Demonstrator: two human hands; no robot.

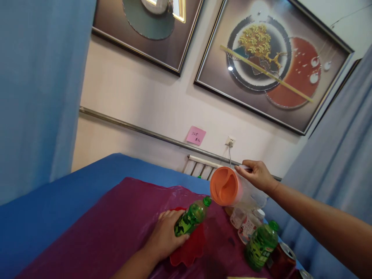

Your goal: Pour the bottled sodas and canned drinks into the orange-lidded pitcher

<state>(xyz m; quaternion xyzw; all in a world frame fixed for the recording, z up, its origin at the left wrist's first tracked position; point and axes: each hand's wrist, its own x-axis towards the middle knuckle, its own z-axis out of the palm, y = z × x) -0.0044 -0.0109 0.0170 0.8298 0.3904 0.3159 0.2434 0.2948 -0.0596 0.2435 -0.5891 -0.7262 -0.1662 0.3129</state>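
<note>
My left hand is wrapped round a green plastic bottle with a leafy label, its green-topped neck leaning to the right. A red scalloped dish lies beneath that bottle on the purple plastic sheet. At the right, my right hand grips the handle of a clear pitcher, which is tilted so its orange lid faces left. The lid is close above the bottle's neck, and I cannot make out any liquid flowing between them.
Along the right edge stand a second green bottle, a clear labelled bottle and a dark red can. The purple sheet covers a blue surface. Blue curtains hang on both sides; a metal rail crosses the wall.
</note>
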